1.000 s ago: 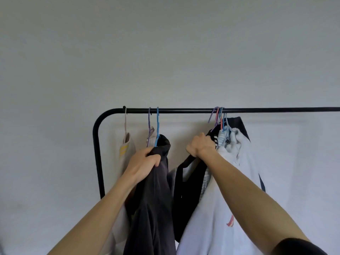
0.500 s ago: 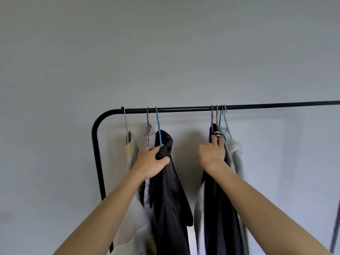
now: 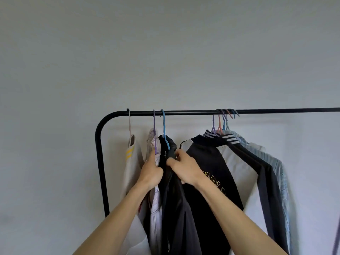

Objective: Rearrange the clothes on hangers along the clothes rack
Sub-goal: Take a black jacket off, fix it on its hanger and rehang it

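Observation:
A black clothes rack [image 3: 184, 113] runs across the view with a curved left end. At its left hang a cream garment [image 3: 131, 162], a pale garment on a purple hanger [image 3: 154, 129] and a black garment [image 3: 174, 208] on a blue hanger [image 3: 164, 129]. My left hand [image 3: 151, 172] grips the black garment's left shoulder beside the pale one. My right hand [image 3: 184, 168] pinches the same black garment near its collar. To the right, several hangers [image 3: 223, 120] carry a black-and-white jacket [image 3: 220, 162], a dark garment and a striped shirt [image 3: 266, 159].
A plain grey-white wall [image 3: 165, 52] fills the background. The rack's left upright [image 3: 102, 172] drops down at the left. A bare stretch of bar lies between the two groups of hangers. A dark thin edge [image 3: 336, 236] shows at the bottom right.
My right hand left the right-hand group of clothes and moved left onto the black garment on the blue hanger. The right-hand clothes now hang fanned out facing me.

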`<state>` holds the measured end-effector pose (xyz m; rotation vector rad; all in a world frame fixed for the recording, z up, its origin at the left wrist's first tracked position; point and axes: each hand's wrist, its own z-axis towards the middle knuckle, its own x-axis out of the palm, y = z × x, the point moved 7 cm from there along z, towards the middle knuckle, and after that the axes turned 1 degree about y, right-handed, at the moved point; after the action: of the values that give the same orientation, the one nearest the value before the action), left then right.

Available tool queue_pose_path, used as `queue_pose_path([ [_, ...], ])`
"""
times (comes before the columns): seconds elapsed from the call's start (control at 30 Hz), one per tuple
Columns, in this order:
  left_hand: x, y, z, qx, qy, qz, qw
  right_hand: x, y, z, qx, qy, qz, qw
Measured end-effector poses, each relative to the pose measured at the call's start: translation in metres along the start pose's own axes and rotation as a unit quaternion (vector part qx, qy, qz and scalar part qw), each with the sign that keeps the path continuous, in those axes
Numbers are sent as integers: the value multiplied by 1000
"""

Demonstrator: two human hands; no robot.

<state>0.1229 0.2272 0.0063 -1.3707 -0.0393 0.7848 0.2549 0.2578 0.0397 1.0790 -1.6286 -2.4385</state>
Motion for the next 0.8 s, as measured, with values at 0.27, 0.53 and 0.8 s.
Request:
queue_pose_path([
  [0.27,-7,-6,-10,19,-12,-27,999,-16,-4,0,9,-94,92,991],
  [0.53,-1,-28,-23,34,-16,-46,998,-44,-25,-2,26,-157,86,983],
  [0.8,6,-29,-21,4,-16,-51,999,-72,-46,2,35,-187,46,981],
])
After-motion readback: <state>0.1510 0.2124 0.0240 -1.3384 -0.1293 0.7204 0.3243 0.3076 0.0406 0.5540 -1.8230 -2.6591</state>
